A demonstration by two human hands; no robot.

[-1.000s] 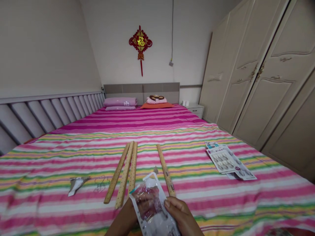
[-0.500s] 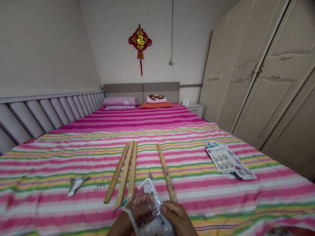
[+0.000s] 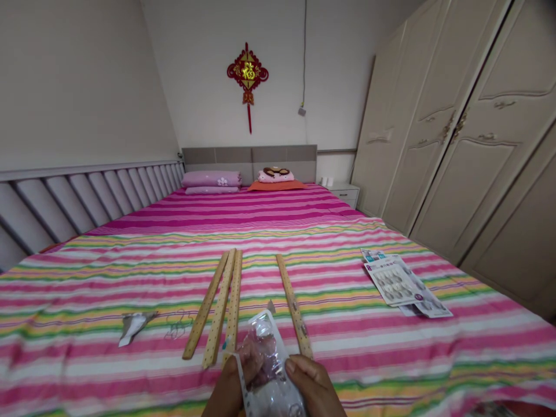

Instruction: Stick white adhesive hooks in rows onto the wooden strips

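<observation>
Low in the middle of the view, a clear plastic package (image 3: 271,370) with a pale rim is held up over the bed. My right hand (image 3: 313,382) pinches its right edge, thumb on top. My left hand (image 3: 237,373) is at its left side, fingers closed at the torn-looking opening and partly seen through the plastic. What lies inside the package is hard to make out. Just beyond lie several perforated wooden strips: three together on the left (image 3: 220,310) and one strip (image 3: 295,307) on the right with small shiny metal pieces on it.
A crumpled silvery wrapper (image 3: 134,327) and a thin tangled strand (image 3: 178,325) lie on the left of the striped bedsheet (image 3: 108,370). Blister cards (image 3: 397,284) are piled on the right. Folded bedding (image 3: 212,180) is by the headboard; a wardrobe (image 3: 460,139) lines the right side.
The package has tilted and risen slightly. My left hand has shifted at its left edge, and the teal bit near it has moved. My right hand keeps its hold.
</observation>
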